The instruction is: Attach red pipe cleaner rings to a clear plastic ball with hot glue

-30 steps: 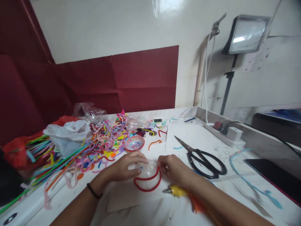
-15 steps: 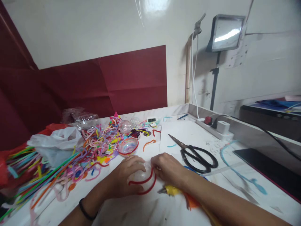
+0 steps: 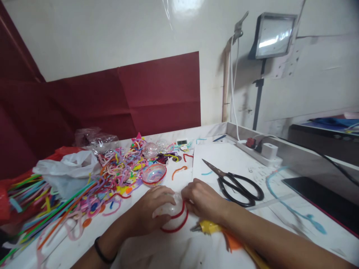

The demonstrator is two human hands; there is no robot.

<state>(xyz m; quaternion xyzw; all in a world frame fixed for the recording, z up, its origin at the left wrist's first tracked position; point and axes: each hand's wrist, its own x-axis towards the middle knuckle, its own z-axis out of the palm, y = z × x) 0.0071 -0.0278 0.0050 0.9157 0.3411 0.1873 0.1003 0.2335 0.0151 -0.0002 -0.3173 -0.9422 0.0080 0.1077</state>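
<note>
My left hand [image 3: 153, 209] is wrapped round a clear plastic dome [image 3: 177, 201], holding it low over the table. A red pipe cleaner [image 3: 183, 223] curves along the dome's rim. At the dome's right side, my right hand [image 3: 202, 200] has its fingers pinched together on the red pipe cleaner; the fingertips are partly hidden. Below my right wrist lies a yellow and orange glue gun [image 3: 211, 226] with its metal tip pointing left. Just beyond my hands sits another clear bowl-shaped half [image 3: 154, 175], lined with coloured strands and edged in red.
Black-handled scissors [image 3: 238, 186] lie to the right, near a dark phone [image 3: 319, 200] and a white power strip [image 3: 260, 157]. Loose pipe cleaner pieces [image 3: 117, 168], a white plastic bag [image 3: 67, 170] and clear balls [image 3: 150, 150] crowd the left. A raised edge [image 3: 297, 155] borders the table.
The view has shifted slightly. My left thumb now lies further over the dome and red pipe cleaner. Both hands keep their grip, the right still at the dome's right side.
</note>
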